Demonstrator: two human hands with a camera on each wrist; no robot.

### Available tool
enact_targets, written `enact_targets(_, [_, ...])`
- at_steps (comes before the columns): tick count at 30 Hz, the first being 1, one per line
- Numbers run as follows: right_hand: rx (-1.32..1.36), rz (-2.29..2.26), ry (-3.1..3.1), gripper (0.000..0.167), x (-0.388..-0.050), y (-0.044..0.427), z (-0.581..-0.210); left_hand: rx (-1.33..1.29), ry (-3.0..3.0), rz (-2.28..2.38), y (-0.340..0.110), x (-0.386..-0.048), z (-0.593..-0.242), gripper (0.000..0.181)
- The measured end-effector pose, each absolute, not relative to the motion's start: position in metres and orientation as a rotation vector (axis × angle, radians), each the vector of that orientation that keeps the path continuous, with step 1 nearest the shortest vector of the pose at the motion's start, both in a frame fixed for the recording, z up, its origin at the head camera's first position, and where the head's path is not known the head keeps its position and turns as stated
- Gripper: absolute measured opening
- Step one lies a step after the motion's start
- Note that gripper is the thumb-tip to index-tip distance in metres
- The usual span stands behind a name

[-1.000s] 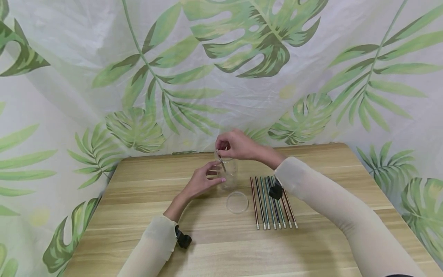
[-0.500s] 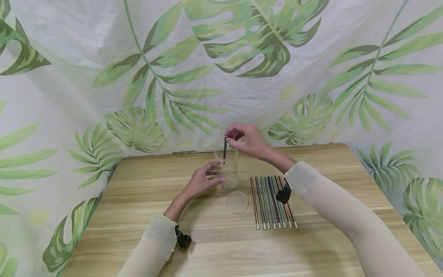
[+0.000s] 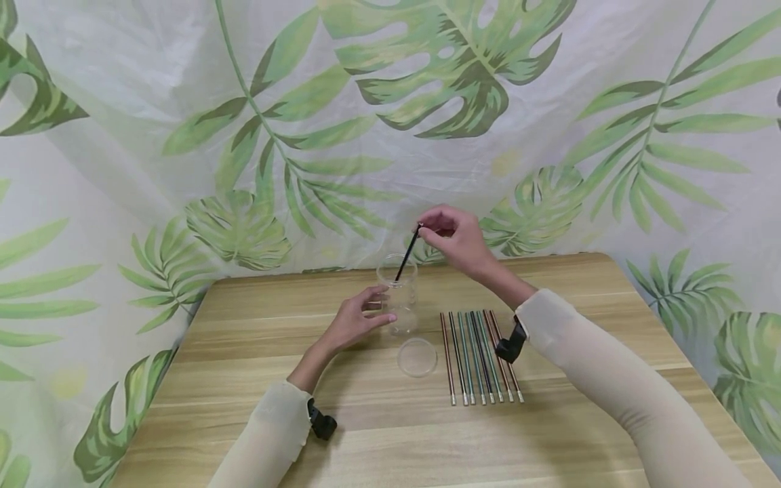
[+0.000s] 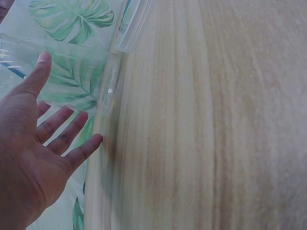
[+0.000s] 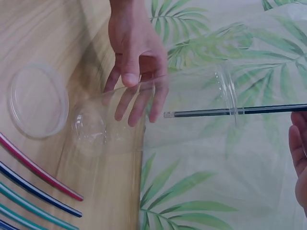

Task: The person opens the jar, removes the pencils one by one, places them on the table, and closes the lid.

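Note:
An upright clear plastic jar (image 3: 405, 308) with an open top stands near the table's back edge. My left hand (image 3: 352, 320) holds its left side, thumb in front and fingers spread behind, as the left wrist view also shows. Above the rim, my right hand (image 3: 457, 237) pinches the upper end of a dark pencil (image 3: 407, 255). The pencil slants down to the left, its silvery-capped end inside the jar in the right wrist view. Only part of my right hand (image 5: 300, 163) shows there. A round clear lid (image 3: 417, 358) lies in front of the jar.
To the right of the lid, several pencils (image 3: 448, 359) lie side by side, red-brown, dark blue and teal, silvery ends toward me. They rest on a wooden table (image 3: 378, 440). A leaf-print cloth (image 3: 293, 169) hangs behind the back edge.
My right hand has risen from the jar's rim and shifted right, drawing more of the pencil up out of the jar and tilting it. The left hand and jar stay put.

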State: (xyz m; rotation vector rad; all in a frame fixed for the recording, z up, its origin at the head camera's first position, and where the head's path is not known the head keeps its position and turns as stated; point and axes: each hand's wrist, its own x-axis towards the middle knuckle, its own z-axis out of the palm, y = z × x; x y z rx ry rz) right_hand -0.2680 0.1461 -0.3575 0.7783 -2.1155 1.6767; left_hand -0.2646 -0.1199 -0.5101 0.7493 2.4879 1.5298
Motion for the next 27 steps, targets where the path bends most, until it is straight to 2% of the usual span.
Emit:
enact_targets(13, [0.541,2.051,-1.855,0.011,-0.265,0.158,-0.349,0.760,2.475,1.543,-0.120,-0.264,-0.509,0.069])
enact_targets(21, [0.488,2.182,-1.689,0.020,-0.263,0.165,-0.341,0.755,2.469,1.540,-0.120,-0.265,-0.509,0.069])
enact_targets(27, [0.427,2.308,-1.545,0.019,-0.263,0.171,-0.334,0.756,2.481,1.528,-0.121,-0.265,-0.510,0.071])
